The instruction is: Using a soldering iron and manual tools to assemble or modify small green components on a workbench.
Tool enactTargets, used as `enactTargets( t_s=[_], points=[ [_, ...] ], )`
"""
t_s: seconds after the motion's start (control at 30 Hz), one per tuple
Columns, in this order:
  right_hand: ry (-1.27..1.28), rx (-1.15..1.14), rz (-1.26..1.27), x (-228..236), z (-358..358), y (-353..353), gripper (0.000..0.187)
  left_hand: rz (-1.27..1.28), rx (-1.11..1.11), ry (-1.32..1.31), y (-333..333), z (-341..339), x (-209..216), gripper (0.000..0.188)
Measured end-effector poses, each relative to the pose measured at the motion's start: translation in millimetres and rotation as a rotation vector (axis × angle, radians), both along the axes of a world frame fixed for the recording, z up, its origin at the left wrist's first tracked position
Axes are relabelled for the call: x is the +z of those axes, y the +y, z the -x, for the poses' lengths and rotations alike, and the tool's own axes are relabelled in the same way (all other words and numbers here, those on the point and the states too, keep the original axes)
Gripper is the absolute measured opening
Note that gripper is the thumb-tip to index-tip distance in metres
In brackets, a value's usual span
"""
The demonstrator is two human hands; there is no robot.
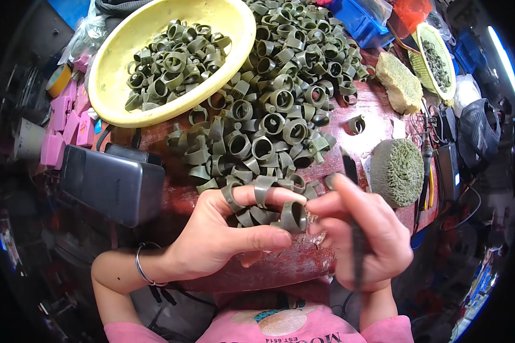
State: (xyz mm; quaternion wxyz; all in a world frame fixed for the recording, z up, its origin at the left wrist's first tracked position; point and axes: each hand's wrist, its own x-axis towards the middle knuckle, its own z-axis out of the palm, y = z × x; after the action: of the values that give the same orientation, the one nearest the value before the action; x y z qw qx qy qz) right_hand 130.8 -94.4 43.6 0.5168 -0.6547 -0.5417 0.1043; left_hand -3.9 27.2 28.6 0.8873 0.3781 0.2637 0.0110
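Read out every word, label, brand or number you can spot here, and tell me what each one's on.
Shirt: large dark lettering and a smaller printed line, partly cut off by the lower edge; I won't copy the wording.
Black case: one faint mark on its front, too faint to read.
Black box on the right: a small pale mark, too small to read.
I can make out no other text.

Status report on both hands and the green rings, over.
Left hand: two green rings on finger, third ring against thumb. Right hand: close, blurred. Ring pile just beyond.
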Motion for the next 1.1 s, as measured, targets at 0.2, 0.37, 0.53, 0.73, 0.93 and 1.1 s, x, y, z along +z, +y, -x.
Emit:
enactTargets(
  t_s=[0.2,0.37,0.53,0.73,0.93,1.1],
  points=[
    [0.266,0.250,-0.239,-20,-6,-20,0.027,-0.323,0.037,-0.144,0,3,1,0.037],
    [0.268,0.352,-0.294,-25,-8,-20,0.025,-0.534,0.077,-0.221,-1,1,-1,0.033],
    [0.255,0.257,-0.234,-24,-4,-19,0.021,-0.592,0.064,-0.200,2,3,-3,0.032],
    [0.165,0.233,-0.166,-16,-7,-12,0.028,-0.740,0.046,-0.228,1,-4,-5,0.034],
    [-0.113,0.084,-0.034,-19,5,-2,0.038,-0.578,0.051,-0.142,2,1,-7,0.031],
    [0.000,0.118,-0.018,-21,5,-2,0.033,-0.561,0.053,-0.227,1,1,-14,0.030]
  ],
)
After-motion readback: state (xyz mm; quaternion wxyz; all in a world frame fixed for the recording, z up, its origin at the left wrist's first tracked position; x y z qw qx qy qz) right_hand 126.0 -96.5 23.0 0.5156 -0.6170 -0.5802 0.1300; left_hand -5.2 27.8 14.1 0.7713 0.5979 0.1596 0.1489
